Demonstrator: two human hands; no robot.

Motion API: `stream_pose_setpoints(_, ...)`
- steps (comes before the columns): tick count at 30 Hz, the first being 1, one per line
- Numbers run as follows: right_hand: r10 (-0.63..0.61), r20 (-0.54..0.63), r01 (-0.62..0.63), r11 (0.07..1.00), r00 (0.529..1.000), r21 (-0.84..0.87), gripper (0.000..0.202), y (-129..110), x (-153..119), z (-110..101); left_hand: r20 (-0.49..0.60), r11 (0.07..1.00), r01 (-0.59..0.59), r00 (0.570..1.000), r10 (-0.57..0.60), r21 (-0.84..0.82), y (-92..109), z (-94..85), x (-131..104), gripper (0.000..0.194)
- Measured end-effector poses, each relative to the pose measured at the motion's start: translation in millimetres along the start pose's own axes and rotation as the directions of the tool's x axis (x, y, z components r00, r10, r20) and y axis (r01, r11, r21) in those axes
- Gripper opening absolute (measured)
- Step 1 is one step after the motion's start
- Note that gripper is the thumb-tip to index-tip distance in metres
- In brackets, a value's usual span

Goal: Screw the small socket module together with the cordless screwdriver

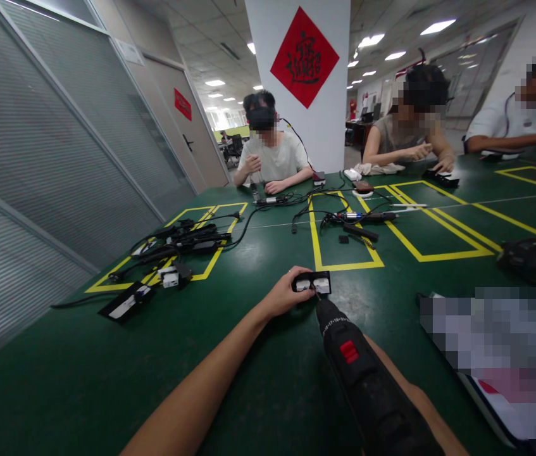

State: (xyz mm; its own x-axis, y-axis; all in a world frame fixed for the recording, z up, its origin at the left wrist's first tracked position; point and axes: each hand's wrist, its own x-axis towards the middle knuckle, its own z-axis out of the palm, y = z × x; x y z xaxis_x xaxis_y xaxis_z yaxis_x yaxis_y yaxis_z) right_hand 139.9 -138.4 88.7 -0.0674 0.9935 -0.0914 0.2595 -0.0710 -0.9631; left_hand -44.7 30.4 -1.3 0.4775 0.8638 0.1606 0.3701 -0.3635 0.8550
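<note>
- Black block (312,277): one, small and oblong, dark-cased; lies in the left hand above or on the green table (59,386), ahead of the drill; whether it rests on the tabletop cannot be told.
- Face of the block: two pale, whitish rectangular panels side by side, left panel (302,286) and right panel (322,285), parted by a dark strip and bordered in black; fine markings on them too small to read.
- Left hand (289,294): gripping the block by its left end, thumb along the near side, fingers over the far side.
- Power drill (374,386): one, matte black body, red switch (349,352) on top, collar (335,324) ringed with white numerals; nose aimed at the block.
- Drill bit (317,296): slim, its tip at the block's near edge, about between the panels; contact cannot be told.
- Right arm (414,396): beneath and to the right of the drill; its hand is hidden by the drill body, so the grip cannot be told.
- Black-and-white plate (128,303): one, flat, lying at left, well apart from the block.
- Black cables (186,239): one tangled heap, behind that plate, across yellow tape (200,277).
- Flat item (500,361): one, at right, surface mostly blurred out.
</note>
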Motion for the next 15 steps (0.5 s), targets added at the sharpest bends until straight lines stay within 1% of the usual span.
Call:
stream_pose_setpoints(2, 0.037, 0.007, -0.037, 0.999, 0.999, 0.011, 0.041, 9, 20, 6, 0.006, 1.0, -0.003, 1.0, 0.003, 0.002, -1, 0.1, 0, 0.048)
stream_pose_setpoints(4, 0.047, 0.001, -0.047, 0.999, 0.999, 0.026, 0.039, 15, 27, 9, 0.017, 1.0, -0.002, 1.0, 0.002, -0.001, -1, 0.3, 1, 0.048)
stream_pose_setpoints(7, 0.034, -0.015, -0.033, 0.998, 0.999, 0.049, 0.04, 15, 14, 4, 0.021, 1.0, 0.003, 1.0, -0.003, -0.008, -2, 0.4, 1, 0.049)
stream_pose_setpoints(10, 0.02, -0.017, -0.019, 0.999, 1.0, 0.051, 0.041, 8, -1, -4, 0.019, 1.0, 0.003, 1.0, -0.003, -0.005, -1, 0.2, 1, 0.049)
stream_pose_setpoints(15, 0.007, -0.022, -0.006, 0.999, 1.0, 0.039, 0.041, -6, -6, -8, 0.026, 1.0, 0.002, 1.0, -0.002, 0.001, 0, -0.7, 0, 0.048)
